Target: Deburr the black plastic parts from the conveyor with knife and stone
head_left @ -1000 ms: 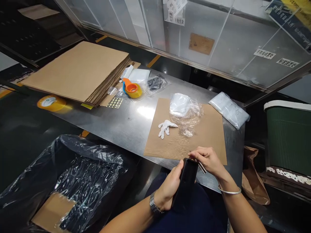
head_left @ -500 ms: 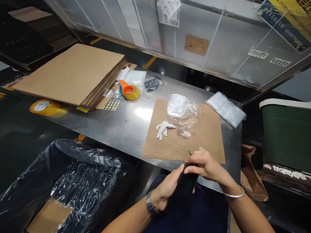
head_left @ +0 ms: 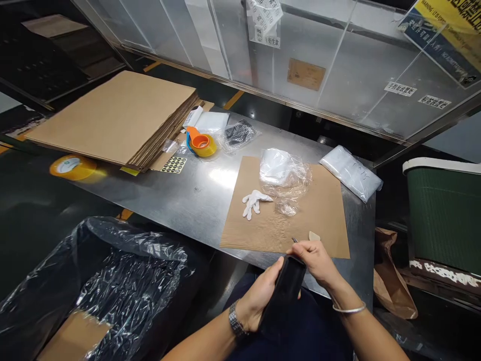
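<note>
Resting between left thumb (head_left: pixel 277 269) and fingers (head_left: pixel 299 295), a black case (head_left: pixel 287 286) tilts.

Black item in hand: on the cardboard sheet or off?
Off: the left hand holds the black item, on the near side of the cardboard sheet.

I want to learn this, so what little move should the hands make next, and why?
Maybe turn the thin metal tool toward the rim of the black object. The right hand is at that end, with the tool's tip pointing away, and the left hand grips the object's side.
</note>
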Demonstrator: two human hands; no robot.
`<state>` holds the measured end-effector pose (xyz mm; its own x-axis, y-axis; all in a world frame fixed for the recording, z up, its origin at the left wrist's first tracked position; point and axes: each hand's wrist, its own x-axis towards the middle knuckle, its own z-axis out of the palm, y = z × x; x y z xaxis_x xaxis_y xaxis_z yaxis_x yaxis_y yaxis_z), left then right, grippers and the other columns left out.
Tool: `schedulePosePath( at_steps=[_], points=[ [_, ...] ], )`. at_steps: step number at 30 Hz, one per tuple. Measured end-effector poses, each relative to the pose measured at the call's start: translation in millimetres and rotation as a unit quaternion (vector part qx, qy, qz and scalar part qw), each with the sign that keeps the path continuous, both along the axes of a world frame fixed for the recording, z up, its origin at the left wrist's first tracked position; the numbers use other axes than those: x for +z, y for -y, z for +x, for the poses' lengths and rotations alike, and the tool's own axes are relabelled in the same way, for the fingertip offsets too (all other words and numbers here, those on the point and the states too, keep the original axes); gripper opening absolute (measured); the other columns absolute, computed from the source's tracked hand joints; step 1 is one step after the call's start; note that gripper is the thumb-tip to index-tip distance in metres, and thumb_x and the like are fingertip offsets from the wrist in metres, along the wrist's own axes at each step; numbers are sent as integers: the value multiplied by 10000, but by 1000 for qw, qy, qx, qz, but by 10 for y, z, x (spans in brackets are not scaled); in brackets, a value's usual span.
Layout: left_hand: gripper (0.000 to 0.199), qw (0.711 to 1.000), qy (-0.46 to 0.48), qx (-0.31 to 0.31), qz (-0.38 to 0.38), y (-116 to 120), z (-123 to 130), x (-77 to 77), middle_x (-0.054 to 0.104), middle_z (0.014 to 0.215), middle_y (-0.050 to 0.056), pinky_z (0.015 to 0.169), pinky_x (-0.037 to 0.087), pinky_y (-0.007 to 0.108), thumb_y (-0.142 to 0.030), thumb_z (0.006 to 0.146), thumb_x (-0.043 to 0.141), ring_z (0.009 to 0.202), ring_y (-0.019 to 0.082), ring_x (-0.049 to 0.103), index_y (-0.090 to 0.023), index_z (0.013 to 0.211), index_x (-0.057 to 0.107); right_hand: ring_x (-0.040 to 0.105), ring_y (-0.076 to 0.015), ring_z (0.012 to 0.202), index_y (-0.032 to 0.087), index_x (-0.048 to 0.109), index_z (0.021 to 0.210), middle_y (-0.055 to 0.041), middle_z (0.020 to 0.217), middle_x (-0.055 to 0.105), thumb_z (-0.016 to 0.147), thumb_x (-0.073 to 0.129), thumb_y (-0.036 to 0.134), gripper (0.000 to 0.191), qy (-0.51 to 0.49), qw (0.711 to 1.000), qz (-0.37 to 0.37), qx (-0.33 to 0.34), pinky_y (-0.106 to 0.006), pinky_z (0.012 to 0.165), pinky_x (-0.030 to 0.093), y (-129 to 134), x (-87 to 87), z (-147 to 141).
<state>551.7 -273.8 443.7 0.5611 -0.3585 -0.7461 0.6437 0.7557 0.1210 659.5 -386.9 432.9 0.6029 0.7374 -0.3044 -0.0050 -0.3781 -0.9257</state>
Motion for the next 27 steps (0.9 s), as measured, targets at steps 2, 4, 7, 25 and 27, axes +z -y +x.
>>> schedulePosePath(
  at_steps=[2, 4, 7, 25, 27],
  points=[
    [552, 1000, -2, 22, 15, -19, 8, -4, 571, 539, 41, 384, 349, 192, -594, 795, 381, 369, 79, 470, -109, 668, 610, 606, -164, 703, 167, 689, 867, -53, 733, 663, 888, 350, 494, 472, -3, 1000, 9, -9, -300, 672, 476, 37, -45, -43],
    [516, 997, -9, 52, 48, -35, 17, 6, 583, 545, 36, 398, 361, 203, -576, 798, 400, 385, 91, 486, -118, 712, 622, 591, -200, 939, 195, 624, 1072, -76, 999, 650, 851, 453, 482, 401, -5, 999, 36, 2, -336, 822, 460, 83, -53, -105],
    [431, 990, 12, 99, 99, -33, 19, 17, 619, 601, 26, 461, 395, 213, -522, 801, 456, 454, 106, 526, -133, 841, 637, 474, -209, 1156, 240, 484, 1244, -77, 1250, 521, 835, 522, 403, 442, -6, 997, 74, 8, -368, 971, 381, 110, -56, -222],
    [437, 972, 68, 186, 126, -52, 74, -117, 671, 870, 58, 742, 447, 267, -487, 813, 473, 805, 174, 610, -146, 1052, 603, 392, -202, 1238, 248, 415, 1311, -42, 1347, 439, 773, 510, 188, 550, -39, 995, 62, -74, -416, 1062, 268, -150, -226, -308],
    [421, 973, 68, 190, 115, -51, 84, -129, 670, 876, 56, 751, 449, 266, -476, 816, 477, 814, 172, 611, -143, 1036, 611, 404, -206, 1229, 241, 419, 1310, -47, 1334, 454, 775, 485, 168, 544, -3, 994, 37, -103, -429, 1059, 274, -165, -255, -363]
  ],
)
